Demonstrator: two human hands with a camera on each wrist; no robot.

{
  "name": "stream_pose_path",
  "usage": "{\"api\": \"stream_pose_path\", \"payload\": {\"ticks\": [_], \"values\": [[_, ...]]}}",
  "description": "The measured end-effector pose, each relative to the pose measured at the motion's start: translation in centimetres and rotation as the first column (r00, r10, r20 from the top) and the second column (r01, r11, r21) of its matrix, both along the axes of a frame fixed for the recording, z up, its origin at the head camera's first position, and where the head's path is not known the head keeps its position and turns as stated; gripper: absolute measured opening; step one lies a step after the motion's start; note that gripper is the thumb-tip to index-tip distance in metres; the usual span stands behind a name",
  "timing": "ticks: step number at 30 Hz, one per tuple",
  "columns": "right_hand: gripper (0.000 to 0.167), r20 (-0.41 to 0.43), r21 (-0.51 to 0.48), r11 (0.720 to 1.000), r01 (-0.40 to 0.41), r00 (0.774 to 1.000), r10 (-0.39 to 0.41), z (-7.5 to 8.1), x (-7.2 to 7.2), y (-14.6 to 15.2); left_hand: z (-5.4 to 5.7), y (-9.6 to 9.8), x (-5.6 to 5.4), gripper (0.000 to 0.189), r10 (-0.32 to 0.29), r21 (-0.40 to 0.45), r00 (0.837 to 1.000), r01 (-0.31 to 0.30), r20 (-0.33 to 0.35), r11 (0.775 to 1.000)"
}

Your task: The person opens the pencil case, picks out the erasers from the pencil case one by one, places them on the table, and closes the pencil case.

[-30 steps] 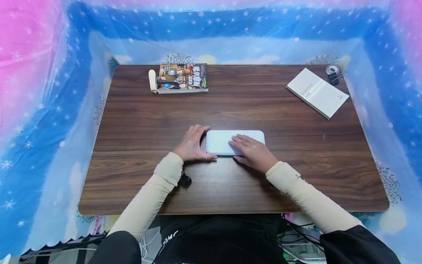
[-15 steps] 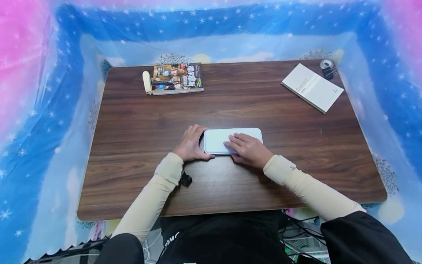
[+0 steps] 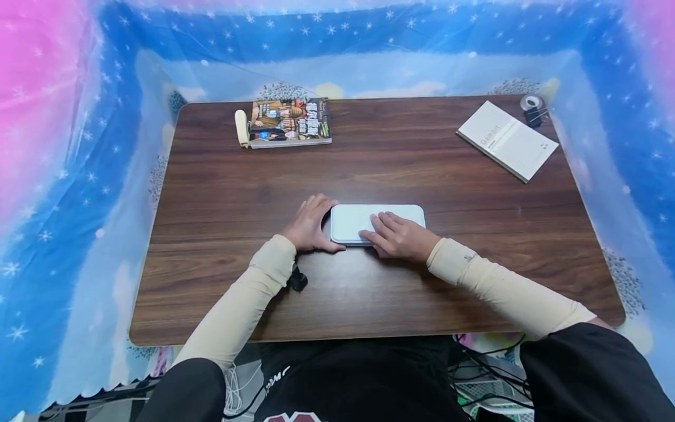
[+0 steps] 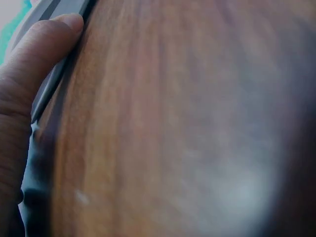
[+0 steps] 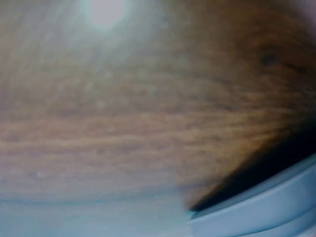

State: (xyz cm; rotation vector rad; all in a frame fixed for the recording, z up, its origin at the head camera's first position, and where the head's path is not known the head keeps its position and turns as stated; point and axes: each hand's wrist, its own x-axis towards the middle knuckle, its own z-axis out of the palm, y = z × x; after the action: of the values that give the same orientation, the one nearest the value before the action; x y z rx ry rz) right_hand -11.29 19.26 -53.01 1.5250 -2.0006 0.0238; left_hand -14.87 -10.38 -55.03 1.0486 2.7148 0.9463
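A white, flat box (image 3: 350, 223) with rounded corners lies lengthwise near the middle of the table. My left hand (image 3: 311, 225) holds its left end, with the thumb along the near side and the fingers at the far side. In the left wrist view the left thumb (image 4: 44, 49) lies against the grey-white side of the box (image 4: 61, 69). My right hand (image 3: 403, 234) rests on the top's right half, fingers spread over the surface; its thumb is mostly hidden near the front edge. Part of the box's edge (image 5: 256, 207) shows low in the right wrist view.
On the brown table (image 3: 237, 193), a colourful book (image 3: 290, 123) lies at the back left beside a cream stapler-like object (image 3: 242, 128). At the back right are a white notebook (image 3: 507, 140), a roll of tape (image 3: 530, 102) and a black binder clip (image 3: 534, 117).
The right hand's fingers have shifted slightly left on the top of the box, and its thumb has drawn in at the front edge. The left hand keeps its hold. The head view sways slightly.
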Motion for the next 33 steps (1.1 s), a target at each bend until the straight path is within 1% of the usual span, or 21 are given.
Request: {"api": "stream_pose_path", "payload": {"ticks": [2, 5, 7, 10, 12, 14, 16, 18, 20, 24, 25, 27, 29, 30, 31, 32, 33], "values": [[0.034, 0.045, -0.007, 1.000, -0.011, 0.999, 0.012, 0.2, -0.1, 0.2, 0.0, -0.1, 0.1, 0.103, 0.006, -0.014, 1.000, -0.005, 0.027, 1.000], [0.052, 0.144, -0.023, 1.000, -0.004, 0.990, 0.007, 0.5, 0.0, 0.7, 0.0, -0.4, 0.5, 0.104, 0.033, -0.030, 0.997, -0.030, 0.073, 0.999], [0.060, 0.192, -0.056, 0.998, 0.014, 0.981, -0.003, 0.8, 0.0, 1.2, -0.1, -0.5, 0.7, 0.106, 0.049, -0.034, 0.995, -0.046, 0.088, 0.998], [0.057, 0.219, -0.144, 0.989, 0.042, 0.976, -0.010, 1.3, -0.3, 2.2, -0.1, -0.5, 0.7, 0.107, 0.066, -0.021, 0.994, -0.064, 0.086, 0.998], [0.051, 0.229, -0.222, 0.972, 0.075, 0.973, -0.023, 1.9, -0.7, 2.7, -0.1, -0.6, 0.7, 0.107, 0.073, -0.006, 0.994, -0.073, 0.082, 0.997], [0.046, 0.265, -0.298, 0.946, 0.123, 0.963, -0.041, 2.8, -1.3, 3.2, 0.0, -0.6, 0.7, 0.108, 0.084, 0.005, 0.993, -0.085, 0.082, 0.996], [0.042, 0.319, -0.353, 0.915, 0.195, 0.945, -0.079, 3.6, -2.0, 3.7, 0.0, -0.7, 0.7, 0.109, 0.098, 0.005, 0.992, -0.098, 0.079, 0.995], [0.036, 0.385, -0.398, 0.874, 0.280, 0.916, -0.118, 4.3, -2.7, 4.2, 0.0, -0.7, 0.8, 0.109, 0.112, 0.003, 0.991, -0.112, 0.076, 0.994], [0.029, 0.453, -0.430, 0.825, 0.368, 0.878, -0.155, 4.6, -3.5, 4.6, -0.1, -0.8, 0.8, 0.108, 0.119, 0.016, 0.990, -0.120, 0.071, 0.993], [0.014, 0.600, -0.456, 0.711, 0.536, 0.775, -0.199, 4.4, -5.4, 5.6, -0.4, -0.7, 0.9, 0.104, 0.114, 0.085, 0.992, -0.118, 0.052, 0.989], [0.011, 0.633, -0.449, 0.685, 0.574, 0.745, -0.210, 4.3, -5.8, 5.8, -0.4, -0.7, 0.9, 0.104, 0.110, 0.097, 0.993, -0.114, 0.048, 0.989], [0.008, 0.700, -0.415, 0.633, 0.654, 0.674, -0.237, 3.8, -6.6, 6.2, -0.3, -0.6, 0.8, 0.103, 0.104, 0.111, 0.994, -0.108, 0.041, 0.988], [0.009, 0.754, -0.370, 0.591, 0.717, 0.604, -0.260, 3.2, -7.4, 6.6, -0.3, -0.5, 0.8, 0.102, 0.099, 0.113, 0.995, -0.102, 0.032, 0.988], [0.010, 0.781, -0.344, 0.571, 0.745, 0.565, -0.266, 2.8, -7.7, 6.7, -0.3, -0.5, 0.7, 0.102, 0.094, 0.115, 0.995, -0.097, 0.028, 0.989], [0.011, 0.809, -0.311, 0.553, 0.773, 0.521, -0.273, 2.5, -7.9, 6.9, -0.4, -0.4, 0.7, 0.102, 0.088, 0.118, 0.996, -0.090, 0.021, 0.989], [0.011, 0.831, -0.281, 0.540, 0.794, 0.482, -0.277, 2.1, -8.2, 7.1, -0.4, -0.4, 0.7, 0.102, 0.083, 0.124, 0.997, -0.083, 0.013, 0.989], [0.012, 0.849, -0.255, 0.532, 0.807, 0.451, -0.277, 1.8, -8.3, 7.3, -0.5, -0.3, 0.6, 0.102, 0.077, 0.128, 0.997, -0.077, 0.004, 0.989]]}}
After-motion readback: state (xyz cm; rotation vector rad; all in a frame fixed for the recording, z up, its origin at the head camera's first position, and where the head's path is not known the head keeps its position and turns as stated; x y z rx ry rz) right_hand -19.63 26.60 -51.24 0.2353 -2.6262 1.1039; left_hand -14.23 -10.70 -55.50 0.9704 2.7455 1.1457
